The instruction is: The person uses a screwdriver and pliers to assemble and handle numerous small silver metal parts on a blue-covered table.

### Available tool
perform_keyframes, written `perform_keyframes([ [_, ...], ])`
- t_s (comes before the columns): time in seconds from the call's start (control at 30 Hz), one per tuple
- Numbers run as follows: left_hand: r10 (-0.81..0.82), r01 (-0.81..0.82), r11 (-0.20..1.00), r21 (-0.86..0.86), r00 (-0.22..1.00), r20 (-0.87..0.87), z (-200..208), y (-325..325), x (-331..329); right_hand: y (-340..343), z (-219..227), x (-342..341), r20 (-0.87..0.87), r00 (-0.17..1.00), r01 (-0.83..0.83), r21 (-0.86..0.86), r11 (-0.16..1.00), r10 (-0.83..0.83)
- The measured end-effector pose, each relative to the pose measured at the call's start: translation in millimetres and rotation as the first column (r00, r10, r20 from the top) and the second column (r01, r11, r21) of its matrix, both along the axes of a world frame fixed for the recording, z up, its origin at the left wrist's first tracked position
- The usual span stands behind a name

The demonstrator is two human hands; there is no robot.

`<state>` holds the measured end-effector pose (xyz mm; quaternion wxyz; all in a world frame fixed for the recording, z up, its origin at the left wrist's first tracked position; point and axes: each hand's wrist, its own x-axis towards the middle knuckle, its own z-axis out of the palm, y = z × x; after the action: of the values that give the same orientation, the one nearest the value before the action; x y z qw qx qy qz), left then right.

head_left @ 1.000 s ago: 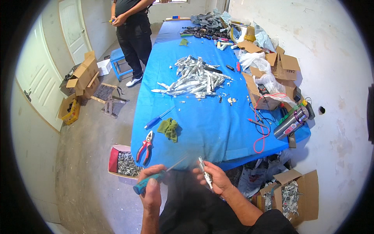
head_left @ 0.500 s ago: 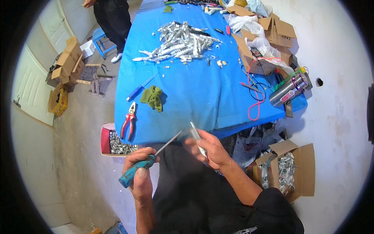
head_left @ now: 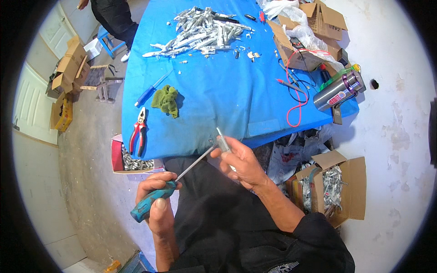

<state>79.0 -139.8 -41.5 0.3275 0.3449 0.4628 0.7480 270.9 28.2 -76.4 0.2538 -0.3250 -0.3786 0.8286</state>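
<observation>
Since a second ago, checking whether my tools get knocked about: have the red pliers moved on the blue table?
No. The red pliers lie at the blue table's near-left edge beside the green rag, as before; only the camera shifted.

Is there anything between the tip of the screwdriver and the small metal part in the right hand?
Nothing visible. The left hand holds the screwdriver, and its shaft runs free to the metal part in the right hand, where the tip appears to touch it.

A matt teal plastic handle and dull metal shaft are shown on the screwdriver (head_left: 157,196). The clip (head_left: 222,142) is seen as bright metal. At twelve o'clock, smooth blue cloth covers the table (head_left: 218,95); the flask (head_left: 339,90) gleams glossy steel.
</observation>
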Motion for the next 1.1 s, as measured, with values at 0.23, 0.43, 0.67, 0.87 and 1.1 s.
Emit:
perform_keyframes([
  [0.23,-0.030,0.030,0.999,-0.019,1.000,0.009,-8.3,-4.0,-1.5,2.0,-6.0,-1.4,-0.049,0.999,0.016,0.002,1.000,-0.016],
  [0.43,-0.060,0.059,0.997,-0.042,0.998,-0.009,-7.5,-5.4,0.7,3.4,-9.1,-2.0,-0.063,0.998,0.015,-0.006,1.000,-0.015],
  [0.67,-0.060,0.030,0.993,-0.110,0.957,-0.283,-25.7,-18.4,-7.0,3.2,-7.4,1.9,-0.060,0.998,0.007,-0.042,0.999,-0.010],
  [0.87,-0.006,-0.005,0.988,-0.153,0.997,-0.071,-38.1,-37.9,13.3,-6.3,-7.9,-2.8,0.006,0.999,0.053,0.077,0.996,-0.054],
  [1.1,-0.078,0.107,0.934,-0.340,0.992,0.097,-51.1,-71.5,28.1,-2.3,-16.3,1.3,-0.141,0.988,0.052,-0.091,0.994,-0.065],
])
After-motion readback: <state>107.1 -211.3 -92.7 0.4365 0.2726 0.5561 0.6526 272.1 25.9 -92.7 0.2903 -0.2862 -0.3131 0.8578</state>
